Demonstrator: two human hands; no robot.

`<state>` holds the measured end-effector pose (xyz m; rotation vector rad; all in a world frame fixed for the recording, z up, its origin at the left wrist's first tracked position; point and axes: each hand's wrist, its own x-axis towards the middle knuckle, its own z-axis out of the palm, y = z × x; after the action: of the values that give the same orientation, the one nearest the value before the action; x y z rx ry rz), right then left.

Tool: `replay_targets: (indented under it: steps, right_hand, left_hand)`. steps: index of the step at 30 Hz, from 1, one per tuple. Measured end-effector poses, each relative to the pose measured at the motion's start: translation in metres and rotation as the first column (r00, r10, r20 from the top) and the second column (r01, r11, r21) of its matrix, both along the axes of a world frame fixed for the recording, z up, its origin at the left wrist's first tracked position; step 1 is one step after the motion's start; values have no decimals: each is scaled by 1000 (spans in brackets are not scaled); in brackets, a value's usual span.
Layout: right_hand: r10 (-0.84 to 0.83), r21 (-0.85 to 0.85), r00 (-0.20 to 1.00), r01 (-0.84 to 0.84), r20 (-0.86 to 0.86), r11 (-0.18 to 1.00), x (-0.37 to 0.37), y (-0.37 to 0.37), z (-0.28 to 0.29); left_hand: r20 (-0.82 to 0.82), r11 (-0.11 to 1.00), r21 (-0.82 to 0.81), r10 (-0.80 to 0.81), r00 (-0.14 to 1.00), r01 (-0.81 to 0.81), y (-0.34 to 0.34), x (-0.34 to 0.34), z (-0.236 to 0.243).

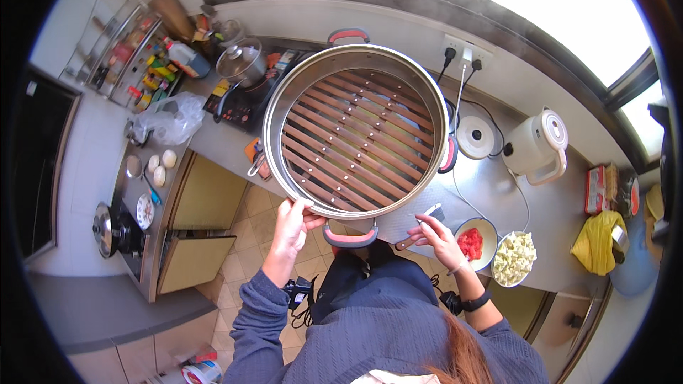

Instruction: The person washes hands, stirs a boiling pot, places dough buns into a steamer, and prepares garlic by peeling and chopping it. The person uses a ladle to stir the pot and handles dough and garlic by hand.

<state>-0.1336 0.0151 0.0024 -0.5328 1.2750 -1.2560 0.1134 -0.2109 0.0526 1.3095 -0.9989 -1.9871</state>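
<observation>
A large round metal steamer [299, 75] with brown slats [356, 142] across its inside sits at the centre, red-and-black handles round it. My left hand [290, 235] grips its near-left rim with fingers pinched. My right hand [441, 240] is below and right of the steamer, fingers apart and slightly bent, holding nothing that I can see. Under its fingertips lies a knife [405, 244] with a brown handle, its blade partly hidden. Beside that hand are a bowl of red chopped pieces [469, 243] and a bowl of pale chopped pieces [514, 259].
A white kettle [533, 146], round base [473, 139], plugs [462, 57] and cords line the right counter. At left are a cooker with a lidded pot [242, 64], a bottle rack [124, 50], plastic bag [171, 117], white round items [162, 171] and an open cabinet door [196, 264].
</observation>
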Motion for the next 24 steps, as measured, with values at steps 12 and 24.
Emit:
replay_targets:
  steps: [12, 24]
  right_hand:
    - [-444, -164, 896, 435, -25, 885, 46, -73, 0]
    - [-666, -183, 732, 642, -143, 744, 65, -86, 4]
  left_hand:
    - [22, 963, 51, -268, 963, 266, -63, -3, 11]
    - [-158, 887, 134, -421, 893, 442, -71, 7, 20]
